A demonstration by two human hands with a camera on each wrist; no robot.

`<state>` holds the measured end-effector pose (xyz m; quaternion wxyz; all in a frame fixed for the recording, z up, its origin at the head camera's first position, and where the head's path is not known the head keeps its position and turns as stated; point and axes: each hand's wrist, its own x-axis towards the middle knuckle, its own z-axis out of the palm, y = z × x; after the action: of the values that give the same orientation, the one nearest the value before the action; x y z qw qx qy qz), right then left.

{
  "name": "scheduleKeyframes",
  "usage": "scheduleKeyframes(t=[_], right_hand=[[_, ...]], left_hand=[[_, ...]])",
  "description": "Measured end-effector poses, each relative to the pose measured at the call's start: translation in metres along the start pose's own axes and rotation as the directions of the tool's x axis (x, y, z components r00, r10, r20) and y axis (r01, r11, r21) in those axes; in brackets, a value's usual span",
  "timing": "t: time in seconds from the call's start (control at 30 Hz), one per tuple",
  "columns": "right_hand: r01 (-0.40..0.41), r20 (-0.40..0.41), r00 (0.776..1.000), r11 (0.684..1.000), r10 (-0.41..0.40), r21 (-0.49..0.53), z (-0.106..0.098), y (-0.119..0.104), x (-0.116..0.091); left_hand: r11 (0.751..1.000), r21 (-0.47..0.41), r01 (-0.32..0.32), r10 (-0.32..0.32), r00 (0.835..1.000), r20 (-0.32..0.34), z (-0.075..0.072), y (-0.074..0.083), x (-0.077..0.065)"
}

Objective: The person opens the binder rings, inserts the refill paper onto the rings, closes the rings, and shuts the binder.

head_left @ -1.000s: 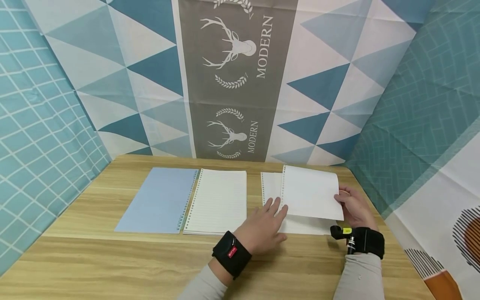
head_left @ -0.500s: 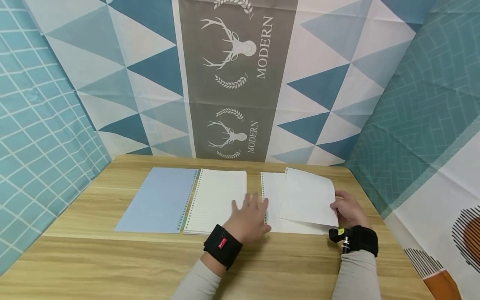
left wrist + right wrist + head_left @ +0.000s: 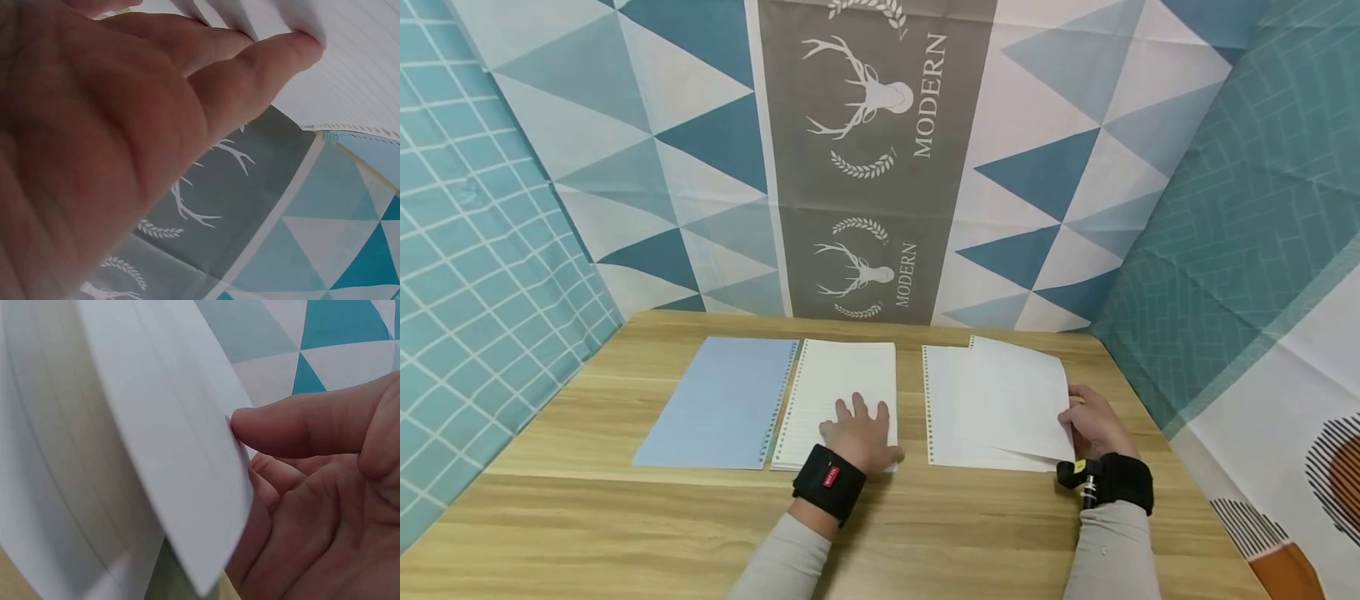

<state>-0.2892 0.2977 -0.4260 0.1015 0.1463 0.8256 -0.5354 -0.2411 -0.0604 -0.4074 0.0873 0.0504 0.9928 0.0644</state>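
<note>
My left hand (image 3: 859,435) lies with spread fingers over the lower right part of a stack of lined loose-leaf paper (image 3: 842,367), holes down its left side. In the left wrist view the fingertips (image 3: 306,50) meet the lined page. My right hand (image 3: 1096,423) pinches the right edge of a white punched sheet (image 3: 1018,396) between thumb and fingers. That sheet bows up over another punched sheet (image 3: 947,417), shifted to the right of it. In the right wrist view the thumb (image 3: 262,431) presses the lifted sheet's edge, and its corner hangs free.
A light blue punched cover (image 3: 718,400) lies left of the lined stack, holes on its right side. A strip of wooden table (image 3: 910,400) separates the stack from the white sheets. Patterned cloth (image 3: 865,167) hangs behind the table's back edge.
My left hand has moved left, from the white sheets onto the lined stack. The right hand has lowered its sheet and shifted slightly left, still pinching the edge.
</note>
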Motion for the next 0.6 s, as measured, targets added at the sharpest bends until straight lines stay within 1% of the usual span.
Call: scheduleKeyframes(t=[0.1, 0.17, 0.27, 0.4, 0.5, 0.6], right_hand=[[-0.002, -0.004, 1.000, 1.000, 0.002, -0.016, 0.000, -0.001, 0.000], [-0.005, -0.007, 1.000, 1.000, 0.005, -0.024, 0.000, -0.001, 0.000], [-0.012, -0.010, 1.000, 0.999, 0.011, -0.038, 0.000, -0.001, -0.001], [-0.024, -0.022, 0.999, 0.999, 0.023, -0.042, -0.001, 0.000, 0.000], [-0.024, -0.043, 0.999, 0.996, 0.020, -0.082, -0.002, 0.001, 0.001], [-0.021, -0.076, 0.997, 0.990, 0.010, -0.141, -0.006, 0.002, 0.002]], left_hand=[[0.999, 0.038, -0.015, 0.015, 1.000, -0.002, 0.003, 0.006, 0.000], [0.998, 0.058, -0.036, 0.036, 0.999, 0.003, 0.006, 0.011, 0.001], [0.993, 0.078, -0.083, 0.083, 0.997, 0.003, 0.010, 0.017, 0.001], [0.982, 0.115, -0.150, 0.154, 0.988, -0.031, 0.013, 0.025, -0.002], [0.972, 0.143, -0.188, 0.197, 0.979, -0.046, 0.014, 0.029, -0.005], [0.965, 0.145, -0.218, 0.225, 0.974, -0.034, 0.015, 0.034, -0.008]])
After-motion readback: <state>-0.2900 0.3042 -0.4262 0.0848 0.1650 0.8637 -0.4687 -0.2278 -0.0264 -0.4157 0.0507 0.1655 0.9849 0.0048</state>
